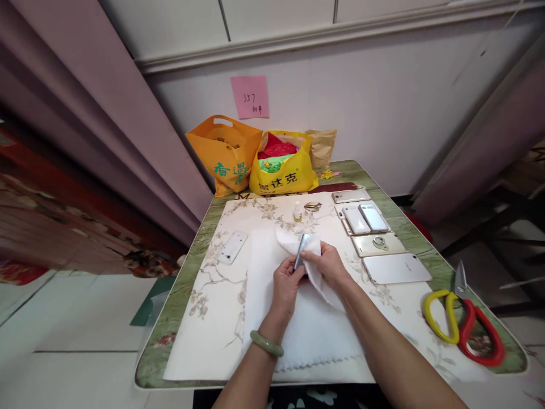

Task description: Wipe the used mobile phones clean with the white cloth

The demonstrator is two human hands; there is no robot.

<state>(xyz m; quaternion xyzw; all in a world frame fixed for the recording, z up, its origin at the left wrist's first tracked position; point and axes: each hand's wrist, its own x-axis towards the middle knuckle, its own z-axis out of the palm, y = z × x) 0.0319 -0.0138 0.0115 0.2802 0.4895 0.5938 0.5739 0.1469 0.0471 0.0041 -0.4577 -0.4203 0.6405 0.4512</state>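
Over the middle of the table, my left hand (288, 284) is closed around the lower end of a slim, light blue-silver phone (301, 250). The phone stands tilted, its edge toward me. My right hand (328, 262) grips a white cloth (315, 246) folded against the phone's right side, thumb pressing near the phone. Part of this cloth hangs below the right wrist. A larger white cloth (315, 335) lies flat under both hands. A green bangle (266, 343) circles my left wrist. The phone's far face is hidden by the cloth.
Several phones (397, 268) lie along the right side; a white phone case or back (233, 247) lies left. A small bottle (297, 212) stands ahead near glasses (313, 206). Large scissors (462, 324) rest at the right edge. Orange (230, 153) and yellow bags (289, 173) stand behind.
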